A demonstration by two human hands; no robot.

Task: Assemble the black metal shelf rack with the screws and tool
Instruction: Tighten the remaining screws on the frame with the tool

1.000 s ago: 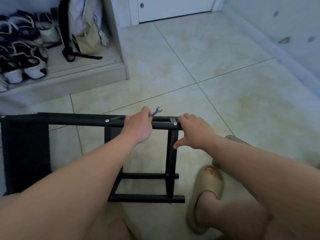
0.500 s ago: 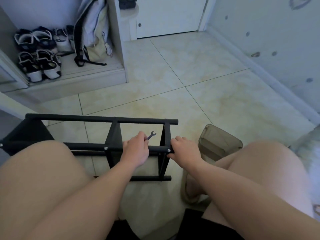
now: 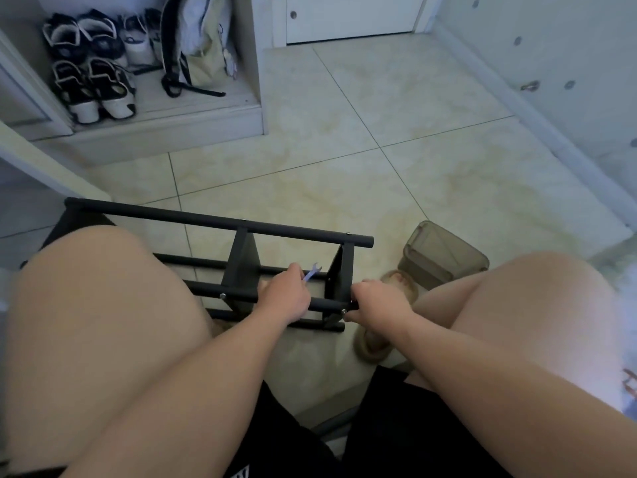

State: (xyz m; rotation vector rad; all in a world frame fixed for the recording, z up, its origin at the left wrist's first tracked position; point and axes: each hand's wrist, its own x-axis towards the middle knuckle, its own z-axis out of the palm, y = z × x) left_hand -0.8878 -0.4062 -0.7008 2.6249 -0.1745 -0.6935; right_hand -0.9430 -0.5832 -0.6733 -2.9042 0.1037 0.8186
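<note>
The black metal shelf rack stands on the tiled floor between my knees, its tubes running left to right. My left hand grips the near tube and also holds a small silver wrench, whose open jaw sticks up past my knuckles. My right hand grips the right end of the same tube, beside a silver screw head at the upright. Another screw shows on the near tube to the left. My left thigh hides the rack's left part.
A tan slipper lies right of the rack, and my foot in another slipper is beside it. A low cabinet shelf at the back left holds several shoes and a bag. A wall runs along the right.
The view has dropped and pulled back as I sat lower; my thighs now fill the foreground. The rack has come closer between my knees. Both hands keep their grip on the near tube.
</note>
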